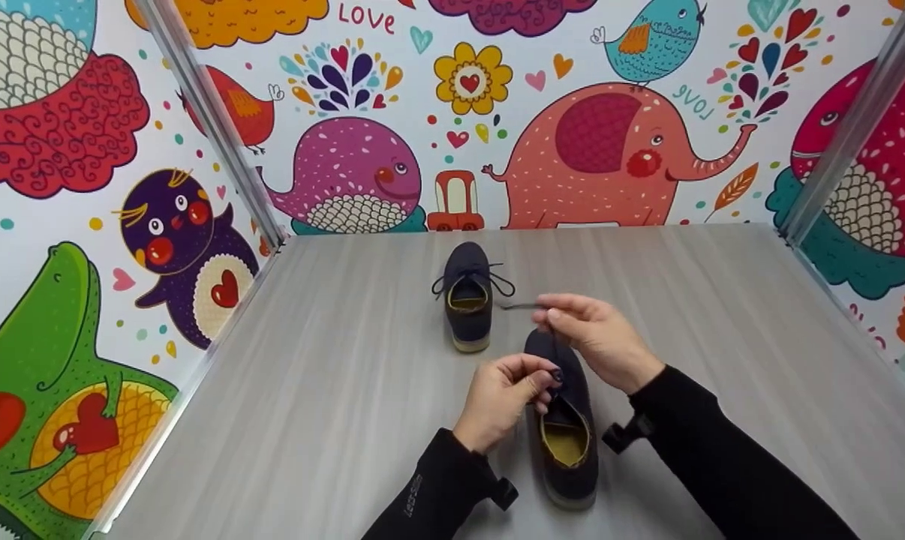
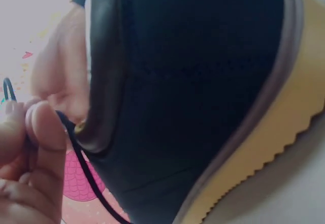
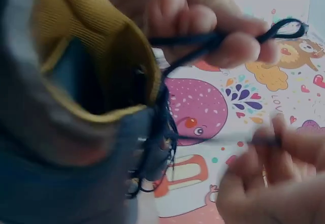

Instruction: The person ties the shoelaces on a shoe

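A dark navy lace-up shoe (image 1: 575, 487) with a yellowish lining stands on the floor, its toe pointing away from me. My left hand (image 1: 506, 397) pinches one of its laces, doubled into a small loop (image 3: 289, 28) that sticks out past the fingertips. Farther forward and to the right, above the toe, my right hand (image 1: 606, 337) pinches the other lace, drawn away from the eyelets; it is blurred in the right wrist view. The left wrist view shows the shoe's side (image 2: 203, 82) up close, with a lace (image 2: 94, 178) hanging beside it.
The matching shoe (image 1: 470, 322), laces tied in a bow, stands farther ahead and to the left on the grey wood-grain surface (image 1: 332, 375). Walls (image 1: 490, 157) printed with cartoon animals enclose the back and sides, with metal posts (image 1: 216, 127) in the corners.
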`<action>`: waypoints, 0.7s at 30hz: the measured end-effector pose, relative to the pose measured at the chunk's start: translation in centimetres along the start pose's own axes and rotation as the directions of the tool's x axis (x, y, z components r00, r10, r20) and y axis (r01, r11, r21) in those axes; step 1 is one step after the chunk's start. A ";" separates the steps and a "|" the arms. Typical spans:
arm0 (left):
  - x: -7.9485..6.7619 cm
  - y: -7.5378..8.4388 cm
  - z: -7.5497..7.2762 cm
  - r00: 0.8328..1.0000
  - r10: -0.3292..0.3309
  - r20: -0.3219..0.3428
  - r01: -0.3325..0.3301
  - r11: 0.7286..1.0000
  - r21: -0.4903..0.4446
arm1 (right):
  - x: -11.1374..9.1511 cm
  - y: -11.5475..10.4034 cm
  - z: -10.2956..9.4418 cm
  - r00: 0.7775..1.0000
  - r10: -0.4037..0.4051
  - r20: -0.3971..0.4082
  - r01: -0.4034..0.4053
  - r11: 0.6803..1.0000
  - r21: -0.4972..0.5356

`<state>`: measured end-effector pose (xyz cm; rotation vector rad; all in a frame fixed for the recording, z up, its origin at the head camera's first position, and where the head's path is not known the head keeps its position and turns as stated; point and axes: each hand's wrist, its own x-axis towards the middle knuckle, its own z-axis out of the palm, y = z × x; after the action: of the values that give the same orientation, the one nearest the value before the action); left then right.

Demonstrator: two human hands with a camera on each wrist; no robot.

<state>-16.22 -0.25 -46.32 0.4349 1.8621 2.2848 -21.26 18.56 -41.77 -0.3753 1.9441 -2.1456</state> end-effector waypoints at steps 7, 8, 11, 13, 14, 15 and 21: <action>0.0 -0.1 0.0 0.999 0.026 0.028 -0.028 0.998 0.048 | 0.2 0.0 0.4 0.995 -0.001 0.104 0.039 0.931 -0.363; 0.0 -0.1 0.1 1.000 0.021 0.020 -0.022 0.999 0.034 | 0.0 0.1 0.2 0.997 -0.009 0.074 0.035 0.932 -0.361; 0.1 -0.1 0.2 1.000 -0.004 -0.009 0.004 1.000 -0.003 | -0.8 0.4 -0.9 1.000 -0.028 0.013 0.031 0.943 -0.330; 0.3 0.0 0.3 1.000 -0.016 -0.025 0.016 1.000 -0.007 | -1.5 0.7 -1.6 0.999 -0.043 -0.008 0.038 0.944 -0.329; 0.3 0.0 0.3 0.999 -0.019 -0.031 0.019 1.000 -0.004 | -1.9 0.9 -2.0 0.999 -0.053 -0.012 0.046 0.942 -0.333; 0.4 0.1 0.3 0.999 -0.021 -0.036 0.021 1.000 0.003 | -2.3 1.1 -2.3 0.998 -0.064 -0.014 0.055 0.939 -0.340; 0.6 0.2 0.3 0.998 -0.028 -0.049 0.030 0.998 0.050 | -4.6 2.3 -3.0 0.984 -0.176 0.024 0.171 0.903 -0.394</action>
<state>-16.72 0.13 -45.99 0.3598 1.9401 2.2532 -17.94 22.63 -44.49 -0.6276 2.4358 -1.8369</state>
